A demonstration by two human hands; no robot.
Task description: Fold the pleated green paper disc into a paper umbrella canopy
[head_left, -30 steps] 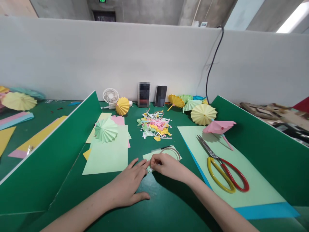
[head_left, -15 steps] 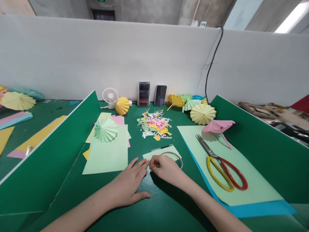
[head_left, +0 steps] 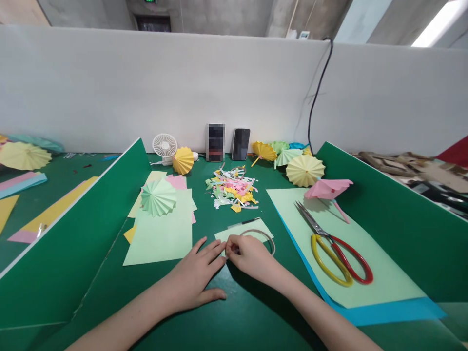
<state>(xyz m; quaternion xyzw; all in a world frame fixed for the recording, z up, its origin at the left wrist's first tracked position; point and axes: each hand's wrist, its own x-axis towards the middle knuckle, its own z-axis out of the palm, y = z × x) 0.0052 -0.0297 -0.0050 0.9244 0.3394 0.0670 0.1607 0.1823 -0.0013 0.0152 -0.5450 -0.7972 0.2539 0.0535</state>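
We see a green work table [head_left: 241, 312] from above, walled by slanted green dividers. Our left hand [head_left: 195, 280] lies flat, palm down and fingers spread, its fingertips touching the near left corner of a small pale green paper piece [head_left: 256, 229]. Our right hand [head_left: 248, 256] rests on the same piece's near edge, fingers curled in a narrow pinch on something small; we cannot tell what it grips. A thin tape ring [head_left: 261, 238] lies on that paper, just beside the right hand, and a dark pen [head_left: 243, 223] lies along its far edge.

To the right, scissors with a yellow and a red handle [head_left: 334, 251] lie on a large pale green sheet [head_left: 376, 278] over a blue one [head_left: 395, 314]. A pink paper umbrella [head_left: 329, 190] lies at its far corner, near a pale yellow one [head_left: 305, 170]. To the left, a green pleated paper umbrella [head_left: 158, 196] sits on stacked coloured sheets [head_left: 161, 234]. A heap of paper scraps [head_left: 234, 192] lies beyond the hands. Against the grey back wall stand two phones [head_left: 227, 143] and a small white fan [head_left: 164, 146].
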